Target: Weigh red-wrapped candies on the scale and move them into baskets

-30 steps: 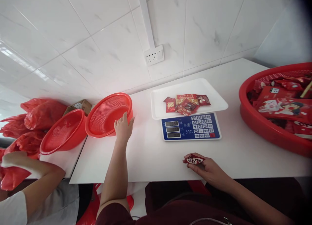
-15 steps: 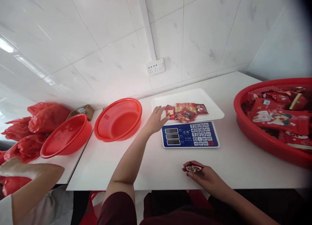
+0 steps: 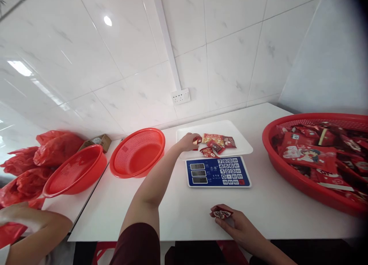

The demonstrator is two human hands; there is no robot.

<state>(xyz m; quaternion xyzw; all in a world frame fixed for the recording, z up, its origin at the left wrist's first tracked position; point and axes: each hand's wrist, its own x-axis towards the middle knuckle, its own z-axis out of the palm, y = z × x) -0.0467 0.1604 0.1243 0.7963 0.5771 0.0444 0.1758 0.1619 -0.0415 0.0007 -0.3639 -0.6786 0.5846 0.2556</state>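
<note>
My left hand (image 3: 188, 141) is over the left side of the scale's white tray (image 3: 243, 147), its fingers closed on a small red snack packet (image 3: 197, 140). Beside it on the tray lie several more packets, among them a yellow-and-red biscuit packet (image 3: 213, 139) and a dark red packet (image 3: 229, 142). In front of the tray is the scale's blue keypad panel (image 3: 211, 180), with digits too small to read surely. Near the table's front edge, my right hand (image 3: 240, 227) holds a dark red snack packet (image 3: 221, 213) with white lettering.
A large red basket (image 3: 283, 182) full of snack packets stands at the right. Left of the scale is a red colander (image 3: 138, 152), then another red basin (image 3: 77, 171). Red plastic bags (image 3: 57, 150) and a cardboard box (image 3: 104, 141) sit farther left, near another person's arm (image 3: 43, 224).
My left hand has closed on the small red packet at the tray's left and shifted it apart from the others. The right hand still holds its packet. The view has tilted upward.
</note>
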